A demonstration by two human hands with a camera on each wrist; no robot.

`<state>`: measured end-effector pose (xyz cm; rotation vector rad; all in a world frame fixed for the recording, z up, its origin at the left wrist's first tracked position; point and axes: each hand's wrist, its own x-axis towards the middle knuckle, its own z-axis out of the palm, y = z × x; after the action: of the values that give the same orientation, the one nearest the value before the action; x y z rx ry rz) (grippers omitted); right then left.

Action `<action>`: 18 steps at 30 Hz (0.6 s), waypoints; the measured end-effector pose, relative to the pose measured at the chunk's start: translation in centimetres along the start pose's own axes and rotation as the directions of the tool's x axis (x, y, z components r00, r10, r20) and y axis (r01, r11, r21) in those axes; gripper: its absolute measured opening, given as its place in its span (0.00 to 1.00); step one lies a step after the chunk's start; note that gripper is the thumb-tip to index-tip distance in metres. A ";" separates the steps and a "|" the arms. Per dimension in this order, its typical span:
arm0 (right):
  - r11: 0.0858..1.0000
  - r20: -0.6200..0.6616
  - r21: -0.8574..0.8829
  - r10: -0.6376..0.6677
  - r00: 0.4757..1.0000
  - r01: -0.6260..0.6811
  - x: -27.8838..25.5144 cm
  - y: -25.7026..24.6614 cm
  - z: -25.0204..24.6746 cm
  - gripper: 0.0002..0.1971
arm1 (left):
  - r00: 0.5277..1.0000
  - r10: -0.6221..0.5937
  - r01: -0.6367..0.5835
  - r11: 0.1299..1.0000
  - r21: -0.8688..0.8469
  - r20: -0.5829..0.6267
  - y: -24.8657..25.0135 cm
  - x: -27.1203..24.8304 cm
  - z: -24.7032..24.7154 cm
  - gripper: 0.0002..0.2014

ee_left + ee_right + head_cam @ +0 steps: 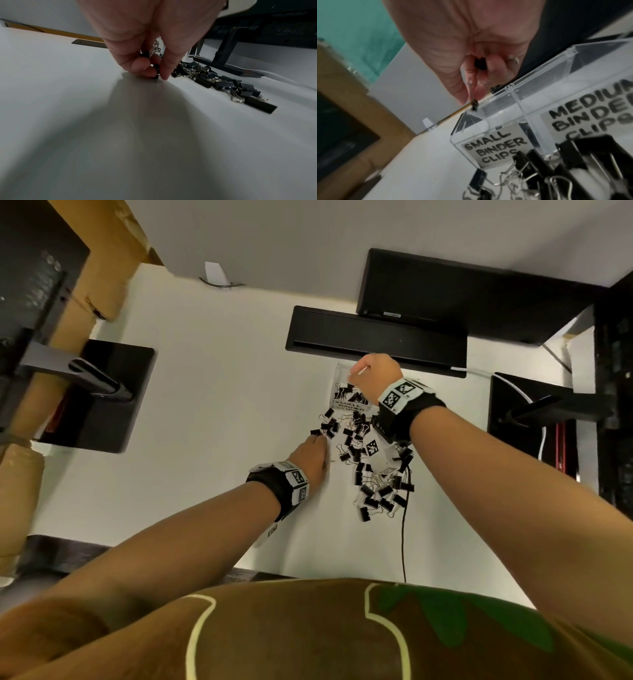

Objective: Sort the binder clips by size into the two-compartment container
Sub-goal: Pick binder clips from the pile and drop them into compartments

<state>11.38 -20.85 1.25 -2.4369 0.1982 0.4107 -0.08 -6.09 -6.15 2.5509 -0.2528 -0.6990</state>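
Note:
A pile of black binder clips [363,446] lies on the white table [212,412]. At its far end stands the clear two-compartment container [342,392], labelled SMALL BINDER CLIPS [494,147] and MEDIUM BINDER CLIPS [590,108]. My left hand [310,453] is down on the table at the pile's left edge. Its thumb and finger pinch a small clip [156,73], and more clips sit in its palm. My right hand [373,374] hovers over the container's far end and grips small clips [480,63]. One clip [474,104] dangles from it at the small compartment's far corner.
Black monitor stands flank the work area at left [99,398] and right [534,412]. A long black bar [376,340] lies just behind the container. A thin black cable [403,535] runs from the pile to the near edge. Cardboard [85,302] stands far left.

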 end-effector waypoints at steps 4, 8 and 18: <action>0.990 0.059 -0.118 -0.075 0.995 0.082 -0.3 -0.3 0.6 0.13 | 1.000 0.005 -0.004 0.999 -0.043 0.020 0.3 -0.3 -1.8 0.05; 0.989 0.013 -0.075 -0.126 0.992 0.126 -1.7 0.7 0.3 0.15 | 1.000 0.005 -0.008 0.996 -0.090 -0.029 1.4 0.3 -4.4 0.04; 0.999 0.044 0.040 0.002 0.999 -0.004 -9.1 7.8 1.8 0.13 | 0.984 0.046 -0.054 0.997 -0.046 -0.171 5.4 6.1 -8.5 0.09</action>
<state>0.54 -25.44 -1.49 -2.3859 0.1894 0.4572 9.27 -9.15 0.33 2.5286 -0.2380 -0.4601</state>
